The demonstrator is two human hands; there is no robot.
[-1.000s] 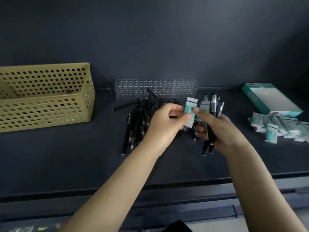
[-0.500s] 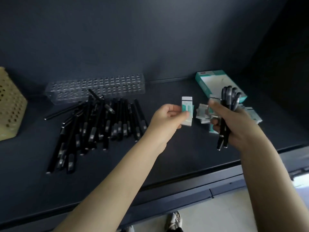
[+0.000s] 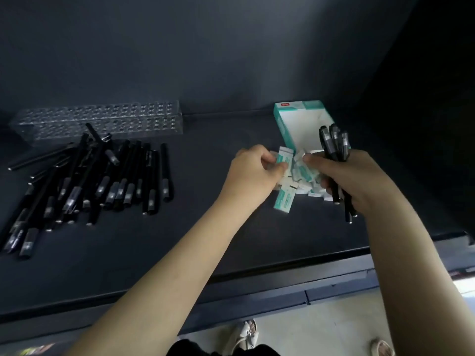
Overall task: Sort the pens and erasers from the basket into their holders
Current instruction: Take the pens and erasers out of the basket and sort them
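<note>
**Eraser** [image 3: 284,160]: small sleeved block, pinched by the left hand [image 3: 253,173] between thumb and curled fingers [image 3: 267,158], just over the eraser pile [image 3: 303,177]. Probably light and slightly yielding, with a slick sleeve; best taken across the flat faces.

**Pen bundle** [image 3: 334,143]: gripped mid-barrel in the right hand [image 3: 352,181], caps above the fingers. Stiff and smooth, so likely to slide.

**Box** [image 3: 284,127]: open, just beyond both hands.

**Loose pens** [image 3: 90,181] and **clear holder** [image 3: 102,119]: on the table [image 3: 205,214], well left of the left fingers.
</note>
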